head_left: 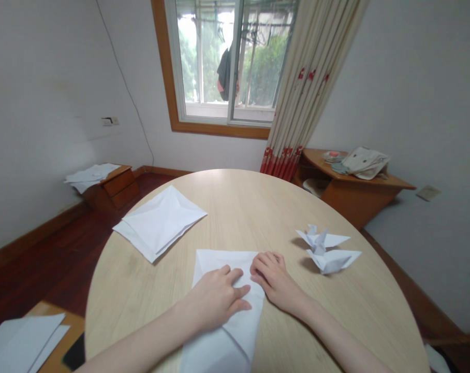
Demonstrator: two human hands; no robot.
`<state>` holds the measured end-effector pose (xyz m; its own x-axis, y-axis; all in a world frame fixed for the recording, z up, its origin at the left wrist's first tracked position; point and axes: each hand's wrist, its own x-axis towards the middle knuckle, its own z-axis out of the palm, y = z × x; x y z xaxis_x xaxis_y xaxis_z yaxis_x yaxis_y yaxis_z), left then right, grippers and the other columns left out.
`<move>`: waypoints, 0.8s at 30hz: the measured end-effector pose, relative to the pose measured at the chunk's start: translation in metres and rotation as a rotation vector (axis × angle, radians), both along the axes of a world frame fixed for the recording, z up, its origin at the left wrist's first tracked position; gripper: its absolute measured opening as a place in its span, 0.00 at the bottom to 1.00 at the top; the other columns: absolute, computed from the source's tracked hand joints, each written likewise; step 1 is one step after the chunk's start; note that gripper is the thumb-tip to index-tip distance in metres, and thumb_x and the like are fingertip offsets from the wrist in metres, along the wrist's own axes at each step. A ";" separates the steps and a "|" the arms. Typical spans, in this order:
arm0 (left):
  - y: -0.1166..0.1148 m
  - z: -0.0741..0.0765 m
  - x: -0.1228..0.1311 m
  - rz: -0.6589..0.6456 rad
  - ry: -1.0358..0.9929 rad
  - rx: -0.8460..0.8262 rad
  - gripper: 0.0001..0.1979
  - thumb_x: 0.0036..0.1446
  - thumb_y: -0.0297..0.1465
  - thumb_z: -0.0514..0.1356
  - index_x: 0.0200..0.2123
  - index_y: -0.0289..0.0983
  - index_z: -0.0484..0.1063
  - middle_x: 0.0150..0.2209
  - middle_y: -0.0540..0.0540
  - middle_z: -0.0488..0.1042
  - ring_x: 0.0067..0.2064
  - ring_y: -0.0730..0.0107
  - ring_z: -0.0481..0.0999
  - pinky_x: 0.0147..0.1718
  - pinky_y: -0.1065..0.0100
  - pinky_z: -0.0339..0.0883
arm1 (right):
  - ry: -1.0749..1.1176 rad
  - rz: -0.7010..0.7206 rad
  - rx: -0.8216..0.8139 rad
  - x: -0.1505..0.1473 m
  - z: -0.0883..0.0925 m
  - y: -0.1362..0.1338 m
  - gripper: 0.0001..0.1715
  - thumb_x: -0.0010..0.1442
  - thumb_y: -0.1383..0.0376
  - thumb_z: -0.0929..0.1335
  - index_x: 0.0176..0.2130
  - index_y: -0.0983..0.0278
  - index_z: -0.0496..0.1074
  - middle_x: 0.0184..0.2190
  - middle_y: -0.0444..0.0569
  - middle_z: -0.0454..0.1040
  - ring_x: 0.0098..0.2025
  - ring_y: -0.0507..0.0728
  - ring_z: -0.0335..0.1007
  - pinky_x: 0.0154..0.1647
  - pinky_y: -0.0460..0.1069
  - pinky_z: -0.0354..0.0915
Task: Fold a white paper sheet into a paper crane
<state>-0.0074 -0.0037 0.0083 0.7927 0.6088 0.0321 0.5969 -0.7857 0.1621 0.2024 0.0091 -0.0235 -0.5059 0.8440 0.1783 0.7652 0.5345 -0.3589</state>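
A white sheet of paper (221, 348) with fold lines lies on the round table in front of me, its lower end cut off by the picture's edge. My left hand (219, 298) rests on the paper, fingers apart and holding nothing. At the upper right edge of the sheet, my right hand (270, 277) has its fingers curled together on the paper; the fingertips are partly hidden. To the right stand two folded paper cranes (334, 261), close together. A stack of creased white paper sheets (165, 220) lies at the left.
The round wooden table (238, 207) fills the middle. Left of it are a small drawer cabinet (114, 189) with papers on top and more white sheets (23, 342) on a lower surface. Behind right, a corner desk (351, 191) holds a cloth bag (365, 162) beside a curtain (308, 77).
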 end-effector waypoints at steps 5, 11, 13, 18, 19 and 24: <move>-0.001 -0.001 0.002 0.010 0.015 0.026 0.17 0.66 0.42 0.54 0.50 0.41 0.74 0.45 0.43 0.72 0.42 0.59 0.70 0.39 0.62 0.68 | 0.020 0.007 0.017 0.000 -0.001 0.001 0.06 0.63 0.71 0.61 0.36 0.60 0.63 0.39 0.48 0.71 0.46 0.59 0.64 0.53 0.61 0.52; -0.001 -0.001 0.004 0.031 0.012 0.047 0.17 0.66 0.43 0.54 0.49 0.41 0.74 0.44 0.43 0.72 0.42 0.59 0.70 0.39 0.63 0.67 | 0.003 0.003 0.064 0.001 -0.003 0.001 0.07 0.63 0.70 0.62 0.41 0.60 0.65 0.44 0.50 0.72 0.49 0.60 0.64 0.53 0.61 0.53; -0.002 -0.001 0.004 0.033 0.007 0.051 0.17 0.66 0.43 0.53 0.48 0.41 0.75 0.44 0.43 0.72 0.43 0.59 0.70 0.39 0.62 0.67 | 0.007 0.005 0.075 0.002 -0.003 0.002 0.07 0.64 0.69 0.62 0.42 0.60 0.65 0.45 0.51 0.72 0.50 0.61 0.64 0.53 0.61 0.54; -0.001 -0.002 0.003 0.022 0.011 0.050 0.18 0.66 0.44 0.52 0.50 0.42 0.74 0.47 0.43 0.72 0.46 0.58 0.70 0.41 0.61 0.67 | 0.066 0.019 0.069 0.007 0.007 0.000 0.04 0.65 0.68 0.61 0.40 0.61 0.65 0.41 0.52 0.71 0.45 0.60 0.66 0.47 0.56 0.61; 0.000 -0.002 0.003 0.022 0.013 0.050 0.18 0.66 0.44 0.52 0.50 0.42 0.74 0.48 0.43 0.72 0.46 0.58 0.70 0.41 0.61 0.67 | 0.079 0.018 0.054 0.008 0.009 -0.001 0.04 0.65 0.67 0.61 0.38 0.61 0.64 0.39 0.51 0.71 0.43 0.59 0.66 0.44 0.54 0.62; -0.001 0.000 0.004 0.044 0.060 0.061 0.19 0.66 0.44 0.51 0.50 0.41 0.73 0.49 0.43 0.71 0.47 0.57 0.70 0.41 0.60 0.66 | 0.055 -0.014 -0.049 0.015 0.015 -0.005 0.10 0.67 0.63 0.60 0.33 0.61 0.62 0.30 0.46 0.71 0.31 0.56 0.67 0.31 0.49 0.59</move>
